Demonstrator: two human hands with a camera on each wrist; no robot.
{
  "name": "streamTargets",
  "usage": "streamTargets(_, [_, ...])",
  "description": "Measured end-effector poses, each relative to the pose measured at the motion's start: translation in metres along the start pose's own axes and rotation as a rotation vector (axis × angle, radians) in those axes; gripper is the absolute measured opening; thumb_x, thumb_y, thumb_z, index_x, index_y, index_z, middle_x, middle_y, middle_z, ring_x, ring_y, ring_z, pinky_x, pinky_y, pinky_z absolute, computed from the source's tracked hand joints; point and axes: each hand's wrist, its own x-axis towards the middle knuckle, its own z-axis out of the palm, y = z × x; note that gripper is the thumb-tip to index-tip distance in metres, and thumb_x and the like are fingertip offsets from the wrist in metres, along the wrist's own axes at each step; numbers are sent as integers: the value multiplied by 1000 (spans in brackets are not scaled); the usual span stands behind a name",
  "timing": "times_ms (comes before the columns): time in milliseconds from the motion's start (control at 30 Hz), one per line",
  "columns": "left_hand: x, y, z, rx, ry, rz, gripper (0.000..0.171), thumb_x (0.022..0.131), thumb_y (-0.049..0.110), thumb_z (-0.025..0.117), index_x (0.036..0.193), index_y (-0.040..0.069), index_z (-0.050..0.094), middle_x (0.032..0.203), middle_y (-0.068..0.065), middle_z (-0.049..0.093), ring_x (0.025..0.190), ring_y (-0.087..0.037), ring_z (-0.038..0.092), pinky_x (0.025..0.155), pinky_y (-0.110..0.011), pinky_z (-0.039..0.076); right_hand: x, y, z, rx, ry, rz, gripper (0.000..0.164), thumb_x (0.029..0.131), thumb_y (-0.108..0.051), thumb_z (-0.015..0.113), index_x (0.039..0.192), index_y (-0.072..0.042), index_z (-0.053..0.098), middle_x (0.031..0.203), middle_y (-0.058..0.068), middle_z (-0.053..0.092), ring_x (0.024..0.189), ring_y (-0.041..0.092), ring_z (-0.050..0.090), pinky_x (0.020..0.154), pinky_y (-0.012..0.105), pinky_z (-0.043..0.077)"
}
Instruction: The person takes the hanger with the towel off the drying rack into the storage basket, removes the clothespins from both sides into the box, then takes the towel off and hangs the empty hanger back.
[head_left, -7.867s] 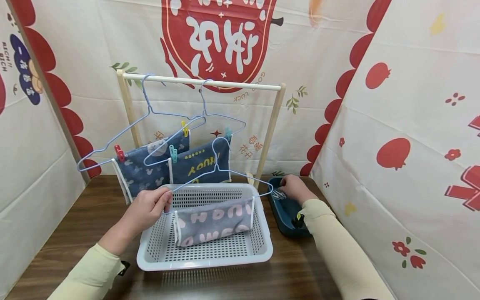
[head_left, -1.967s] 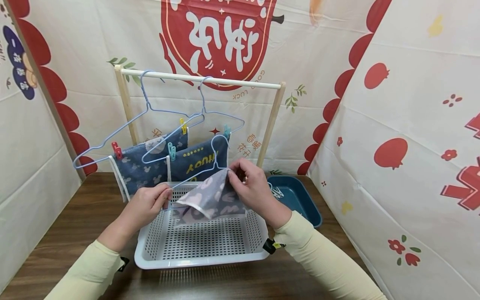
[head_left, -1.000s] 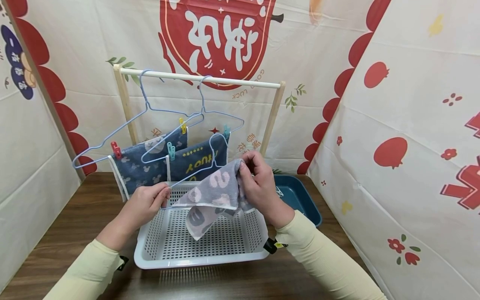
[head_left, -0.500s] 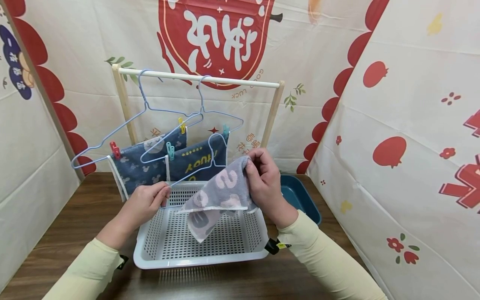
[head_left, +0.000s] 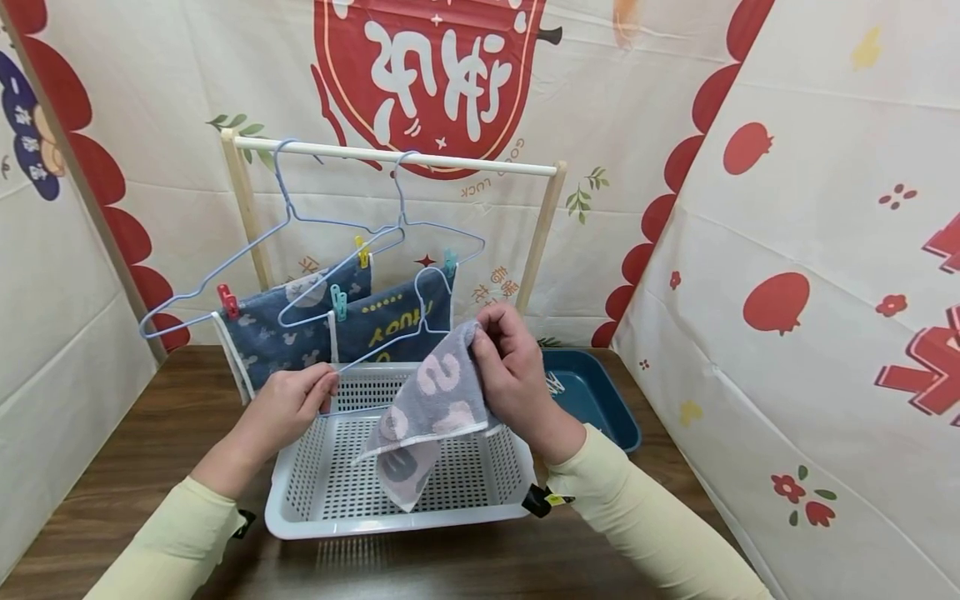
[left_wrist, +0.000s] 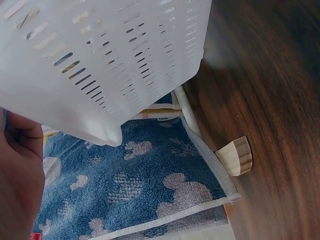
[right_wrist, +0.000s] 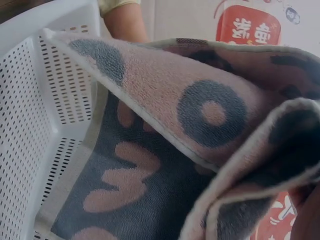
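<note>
My left hand [head_left: 288, 408] grips the left corner of a blue wire hanger [head_left: 375, 351] above a white perforated basket [head_left: 397, 524]. A grey towel with pink letters [head_left: 435, 392] hangs bunched at the hanger's right side, one corner dangling into the basket. My right hand [head_left: 517, 379] pinches the towel's upper edge. The towel covers the right half of the hanger, so how it lies on the lower bar cannot be seen. In the right wrist view the towel [right_wrist: 150, 90] is folded over itself, pink side and grey side both showing.
Behind the basket stands a wooden rack with a white rod [head_left: 337, 153]. Two hangers there carry blue towels [head_left: 300, 321], held by red [head_left: 228, 301], yellow and teal clothespins. Right of the basket sits a dark blue tray [head_left: 600, 408] with white clothespins [head_left: 553, 384].
Earlier my right hand was in the tray while the towel hung spread from the hanger. It came to the towel and lifted its edge; lately it shifted slightly left. My left hand stays put.
</note>
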Motion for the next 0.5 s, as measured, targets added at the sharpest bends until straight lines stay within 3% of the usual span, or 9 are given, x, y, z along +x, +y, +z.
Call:
streamTargets(200, [-1, -2, 0, -9, 1, -11, 22, 107, 1, 70, 94, 18, 65, 72, 14, 55, 65, -4, 55, 63, -28, 54, -2, 5, 9, 32, -122, 27, 11, 109, 10, 51, 114, 2, 55, 95, 12, 57, 76, 20, 58, 68, 28, 48])
streamTargets(500, [1, -2, -4, -29, 29, -9, 23, 105, -2, 72, 94, 18, 66, 72, 13, 57, 65, -4, 55, 64, -27, 54, -8, 22, 17, -61, -276, 129, 8, 113, 2, 56, 116, -5, 60, 98, 8, 61, 82, 20, 60, 71, 30, 50])
